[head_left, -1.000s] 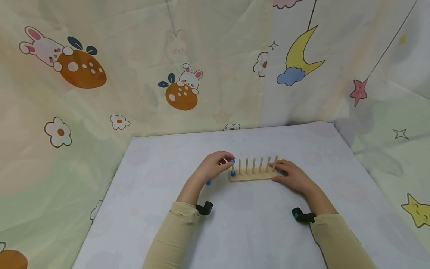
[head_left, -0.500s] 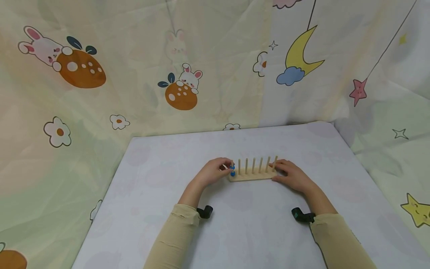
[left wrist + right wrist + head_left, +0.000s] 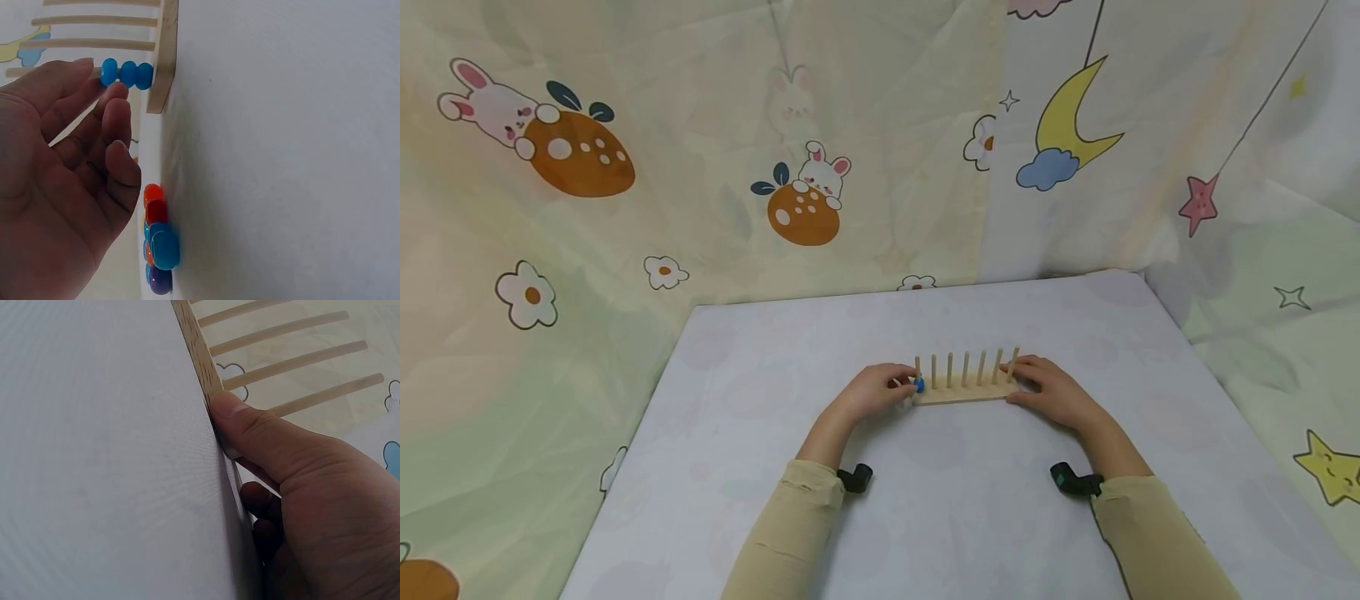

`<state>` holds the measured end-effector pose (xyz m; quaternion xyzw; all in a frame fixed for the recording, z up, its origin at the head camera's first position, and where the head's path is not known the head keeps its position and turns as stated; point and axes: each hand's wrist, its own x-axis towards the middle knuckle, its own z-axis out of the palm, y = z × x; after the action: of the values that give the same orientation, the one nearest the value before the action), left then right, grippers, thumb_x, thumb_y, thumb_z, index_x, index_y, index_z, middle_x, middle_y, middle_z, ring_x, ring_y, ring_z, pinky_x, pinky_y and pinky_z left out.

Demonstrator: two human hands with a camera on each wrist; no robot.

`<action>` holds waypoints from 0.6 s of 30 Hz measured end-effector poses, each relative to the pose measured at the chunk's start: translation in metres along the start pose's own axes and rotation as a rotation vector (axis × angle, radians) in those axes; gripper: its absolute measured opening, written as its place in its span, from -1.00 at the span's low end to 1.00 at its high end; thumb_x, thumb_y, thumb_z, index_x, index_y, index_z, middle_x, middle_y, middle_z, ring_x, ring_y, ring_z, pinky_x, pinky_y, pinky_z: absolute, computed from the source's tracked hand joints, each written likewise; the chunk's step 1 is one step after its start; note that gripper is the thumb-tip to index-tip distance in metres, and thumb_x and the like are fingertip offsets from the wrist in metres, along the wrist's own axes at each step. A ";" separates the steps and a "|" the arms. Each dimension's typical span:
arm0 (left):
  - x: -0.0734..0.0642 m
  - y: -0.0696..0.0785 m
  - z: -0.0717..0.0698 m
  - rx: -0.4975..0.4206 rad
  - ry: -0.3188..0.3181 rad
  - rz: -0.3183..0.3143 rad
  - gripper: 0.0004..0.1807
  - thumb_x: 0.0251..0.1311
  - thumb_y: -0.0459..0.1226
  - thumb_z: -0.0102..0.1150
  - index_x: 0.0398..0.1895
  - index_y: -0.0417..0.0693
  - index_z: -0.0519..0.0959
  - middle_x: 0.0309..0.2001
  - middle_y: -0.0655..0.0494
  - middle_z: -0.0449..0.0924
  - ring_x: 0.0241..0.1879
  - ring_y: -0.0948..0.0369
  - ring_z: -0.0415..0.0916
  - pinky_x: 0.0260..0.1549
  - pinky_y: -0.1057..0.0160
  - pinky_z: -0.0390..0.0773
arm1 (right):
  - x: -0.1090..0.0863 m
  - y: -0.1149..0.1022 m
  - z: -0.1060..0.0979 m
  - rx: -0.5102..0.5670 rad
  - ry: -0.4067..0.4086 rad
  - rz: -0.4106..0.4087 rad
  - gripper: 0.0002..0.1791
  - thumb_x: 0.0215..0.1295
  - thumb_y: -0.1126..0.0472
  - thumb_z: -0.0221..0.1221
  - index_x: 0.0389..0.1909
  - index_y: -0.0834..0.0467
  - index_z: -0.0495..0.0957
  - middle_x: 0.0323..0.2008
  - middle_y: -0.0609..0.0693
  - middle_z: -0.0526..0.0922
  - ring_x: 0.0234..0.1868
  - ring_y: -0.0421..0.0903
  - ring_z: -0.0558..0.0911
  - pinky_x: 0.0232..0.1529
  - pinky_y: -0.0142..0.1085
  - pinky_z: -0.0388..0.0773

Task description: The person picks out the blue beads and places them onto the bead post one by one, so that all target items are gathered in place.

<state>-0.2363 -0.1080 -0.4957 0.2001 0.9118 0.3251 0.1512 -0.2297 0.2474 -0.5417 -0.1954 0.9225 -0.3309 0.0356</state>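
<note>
A wooden peg rack (image 3: 966, 394) with a row of upright pegs stands on the table. Its leftmost peg carries blue beads (image 3: 128, 74); three show in the left wrist view, the top one slightly apart from the others. My left hand (image 3: 874, 390) is at that peg, its thumb and fingers parted just above and beside the top bead, apparently not gripping it. At the rack's other end my right hand (image 3: 1052, 396) holds the base, with the thumb (image 3: 234, 412) pressed on its near edge; the fingers behind are partly hidden.
Red, blue, orange and purple beads (image 3: 159, 247) lie on the table past the left hand in the left wrist view; in the head view they are hidden. White cloth covers the table (image 3: 962, 517). A patterned curtain (image 3: 887, 192) hangs behind it.
My left hand has lowered a blue bead down the leftmost peg onto those below, and its fingers have loosened from it. The right hand and the rack have stayed put.
</note>
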 end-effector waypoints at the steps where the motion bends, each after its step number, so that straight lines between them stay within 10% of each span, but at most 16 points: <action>1: -0.001 0.000 0.000 0.005 -0.004 -0.004 -0.62 0.39 -0.03 0.12 0.21 0.16 0.57 -0.04 0.17 0.65 -0.05 0.20 0.55 -0.03 0.16 0.55 | 0.000 0.000 0.000 0.000 -0.001 0.003 -0.34 0.22 -0.14 0.31 0.32 -0.01 0.48 0.29 0.10 0.42 0.38 0.20 0.29 0.33 0.21 0.21; 18: -0.034 -0.030 -0.006 -0.001 0.150 -0.026 -0.68 0.37 -0.04 0.15 0.11 0.15 0.60 -0.04 0.25 0.62 -0.08 0.26 0.51 0.02 0.15 0.51 | 0.000 0.000 0.000 0.011 -0.010 0.011 -0.33 0.22 -0.18 0.29 0.32 -0.04 0.47 0.33 0.12 0.39 0.40 0.23 0.26 0.33 0.24 0.19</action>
<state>-0.2170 -0.1482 -0.5057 0.1631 0.9229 0.3378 0.0868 -0.2297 0.2475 -0.5418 -0.1917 0.9216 -0.3348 0.0429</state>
